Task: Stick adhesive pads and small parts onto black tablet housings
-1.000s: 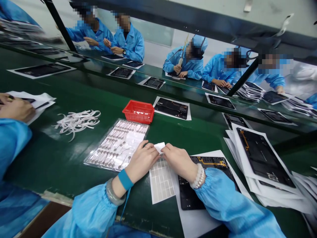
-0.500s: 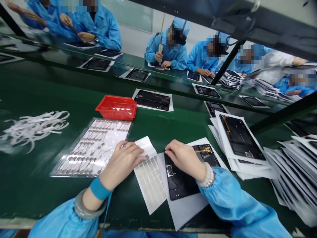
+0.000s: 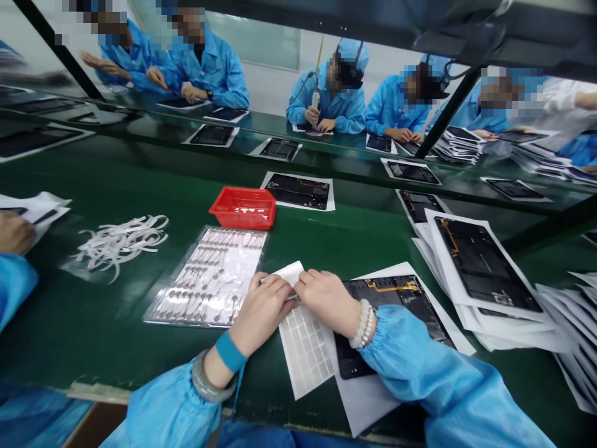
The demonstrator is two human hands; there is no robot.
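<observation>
A sheet of pale rectangular stickers (image 3: pixel 308 351) lies on the green bench. My left hand (image 3: pixel 265 308), fingers bent together, is on its upper left edge; what its fingertips hold is hidden. My right hand (image 3: pixel 324 298) is pinched at the sheet's upper part, touching my left fingers; anything in the pinch is too small to make out. Partly under my right forearm, a black device panel (image 3: pixel 392 298) with an orange flex cable rests on white paper. Left of my left hand lies a clear-covered tray of small wired round parts (image 3: pixel 200 280).
Behind the tray stands a red bin (image 3: pixel 245 208) with small white pieces. White strips (image 3: pixel 121 242) are heaped at left. Stacked panels on paper (image 3: pixel 485 261) stand at right. A co-worker's hand (image 3: pixel 16 233) shows at the left edge. More people sit across the bench.
My right hand has moved left from the black panel to the sticker sheet, beside my left hand. The view has shifted left, and a co-worker's hand with paper has appeared at the left edge.
</observation>
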